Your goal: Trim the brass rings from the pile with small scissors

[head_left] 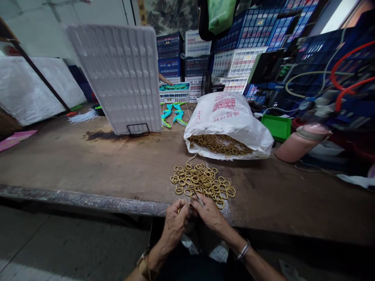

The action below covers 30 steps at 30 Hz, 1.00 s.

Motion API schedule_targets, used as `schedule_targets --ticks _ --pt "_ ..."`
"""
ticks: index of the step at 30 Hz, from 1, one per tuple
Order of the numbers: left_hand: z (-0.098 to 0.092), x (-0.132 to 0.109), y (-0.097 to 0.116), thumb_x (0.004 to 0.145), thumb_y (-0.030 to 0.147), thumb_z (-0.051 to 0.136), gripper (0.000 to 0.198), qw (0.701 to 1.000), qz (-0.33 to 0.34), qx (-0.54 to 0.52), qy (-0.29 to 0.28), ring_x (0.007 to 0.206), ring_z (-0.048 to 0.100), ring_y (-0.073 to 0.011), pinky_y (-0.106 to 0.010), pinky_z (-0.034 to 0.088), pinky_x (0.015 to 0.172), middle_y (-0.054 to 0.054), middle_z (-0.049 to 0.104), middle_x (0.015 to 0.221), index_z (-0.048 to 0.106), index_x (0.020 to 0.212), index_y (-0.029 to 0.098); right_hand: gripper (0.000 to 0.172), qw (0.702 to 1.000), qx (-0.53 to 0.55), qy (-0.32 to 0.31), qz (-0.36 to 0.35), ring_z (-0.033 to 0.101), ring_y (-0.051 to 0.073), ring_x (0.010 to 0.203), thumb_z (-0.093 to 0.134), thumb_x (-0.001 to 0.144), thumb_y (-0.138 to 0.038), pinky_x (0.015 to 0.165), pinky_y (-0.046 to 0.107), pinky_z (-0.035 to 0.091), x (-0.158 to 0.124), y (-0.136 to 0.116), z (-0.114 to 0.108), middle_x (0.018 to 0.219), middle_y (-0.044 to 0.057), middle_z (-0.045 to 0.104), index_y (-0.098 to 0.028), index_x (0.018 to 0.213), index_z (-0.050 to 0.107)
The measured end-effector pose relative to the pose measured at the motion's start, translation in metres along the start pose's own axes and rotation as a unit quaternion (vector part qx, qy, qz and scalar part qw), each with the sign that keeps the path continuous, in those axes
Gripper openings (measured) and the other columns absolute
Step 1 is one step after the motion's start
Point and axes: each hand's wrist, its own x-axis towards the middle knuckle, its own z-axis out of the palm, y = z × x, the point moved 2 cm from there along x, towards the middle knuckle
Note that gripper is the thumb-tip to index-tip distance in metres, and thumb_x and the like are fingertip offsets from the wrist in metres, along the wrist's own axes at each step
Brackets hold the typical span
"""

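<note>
My left hand (175, 220) is closed at the table's front edge, pinching a brass-coloured ring (179, 210) that its fingers mostly hide. Close beside it, my right hand (211, 215) is wrapped round a slim metal blade-like tool (199, 199), whose tip points up and to the left. Exactly what kind of tool it is cannot be made out. Just beyond both hands lies a loose pile of brass-coloured rings (202, 177). Behind the pile, a white woven sack (228, 121) rests on its side, with many more rings showing in its mouth.
A tall ribbed white panel (117, 78) stands in a black wire holder (138, 128) on the wooden table (73, 164). Right of the sack are a green tray (277, 127) and a pink bottle (303, 142). Another person's hand (169, 82) reaches over a crate (174, 95) behind.
</note>
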Motion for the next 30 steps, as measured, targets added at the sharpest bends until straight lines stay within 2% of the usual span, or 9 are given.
schedule_targets --ticks 4,7,12,15,19,23,30 --pt "0.001 0.002 -0.011 0.071 0.048 0.054 0.032 0.990 -0.072 -0.096 -0.073 0.033 0.029 -0.0024 -0.016 0.018 0.033 0.008 0.041 0.049 0.045 0.069 0.017 0.025 1.000 -0.006 0.019 -0.005 0.036 0.009 0.053 0.041 0.076 -0.036 0.050 0.019 0.030 -0.001 0.000 -0.001 0.054 -0.006 0.038 -0.019 0.058 0.040" --pt "0.001 0.002 -0.015 0.072 0.045 0.055 0.030 0.984 -0.074 -0.133 -0.098 0.035 0.030 -0.0020 -0.015 0.018 0.034 0.007 0.041 0.052 0.044 0.069 0.017 0.021 1.000 0.004 0.019 -0.001 0.038 0.009 0.053 0.041 0.075 -0.033 0.050 0.019 0.031 -0.001 0.002 0.001 0.055 -0.005 0.041 -0.019 0.060 0.043" --pt "0.002 0.001 -0.013 0.074 0.044 0.053 0.029 0.988 -0.044 -0.124 -0.080 0.036 0.029 -0.0020 -0.015 0.018 0.035 0.006 0.042 0.053 0.045 0.070 0.017 0.022 1.000 0.008 0.025 0.014 0.041 0.009 0.051 0.034 0.078 -0.032 0.049 0.020 0.032 0.001 0.006 0.001 0.053 -0.004 0.045 -0.019 0.063 0.044" --pt "0.002 0.000 -0.011 0.074 0.044 0.052 0.029 0.992 -0.043 -0.101 -0.065 0.036 0.029 -0.0021 -0.015 0.017 0.034 0.007 0.042 0.053 0.043 0.070 0.017 0.022 0.995 -0.087 0.042 -0.010 0.040 0.010 0.051 0.034 0.078 -0.030 0.049 0.020 0.030 -0.002 0.007 -0.001 0.053 -0.004 0.044 -0.020 0.061 0.041" --pt "0.000 0.001 -0.010 0.072 0.048 0.053 0.032 0.996 -0.042 -0.072 -0.045 0.037 0.031 -0.0020 -0.015 0.021 0.036 0.007 0.043 0.054 0.042 0.069 0.018 0.010 0.980 -0.190 -0.003 -0.057 0.043 0.010 0.054 0.036 0.071 -0.015 0.052 0.020 0.028 -0.010 0.011 0.002 0.059 -0.003 0.049 -0.020 0.070 0.045" --pt "-0.001 0.002 -0.008 0.068 0.052 0.055 0.036 0.998 -0.035 -0.048 -0.032 0.037 0.031 -0.0024 -0.015 0.023 0.036 0.007 0.042 0.053 0.041 0.068 0.018 0.018 0.965 -0.249 -0.024 -0.083 0.046 0.011 0.056 0.037 0.065 -0.009 0.053 0.021 0.026 -0.013 0.016 0.007 0.064 -0.001 0.053 -0.019 0.076 0.047" --pt "0.001 -0.012 0.004 0.066 0.052 0.058 0.039 0.999 -0.022 -0.043 -0.022 0.035 0.028 -0.0013 -0.015 0.020 0.036 0.008 0.039 0.047 0.039 0.063 0.018 0.028 0.936 -0.340 -0.037 -0.088 0.050 0.013 0.056 0.037 0.065 -0.008 0.052 0.023 0.022 -0.011 0.022 0.005 0.065 0.001 0.058 -0.018 0.089 0.047"
